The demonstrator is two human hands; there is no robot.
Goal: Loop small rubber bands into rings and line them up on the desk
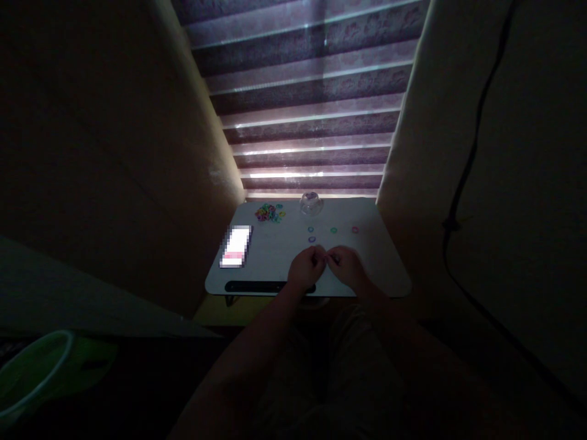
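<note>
My left hand [306, 267] and my right hand [345, 265] meet fingertip to fingertip over the front half of a small white table [270, 256]. Both are closed in a pinch; what lies between the fingers is too small and dark to make out. Just beyond them lie a teal ring [310, 229], a purple ring [312, 239], a green ring [334, 230] and a pink ring [355, 230], which look like small elastic bands. A heap of many-coloured rings [266, 212] sits at the back left. Near the back edge stands a clear round container [311, 205].
A phone [236, 246] with a lit, blurred screen lies at the table's left. A dark strip [254, 286] runs along the front edge. Pleated blinds [312, 134] hang behind. A cable [474, 143] runs down the right wall; a green basin [34, 373] stands lower left.
</note>
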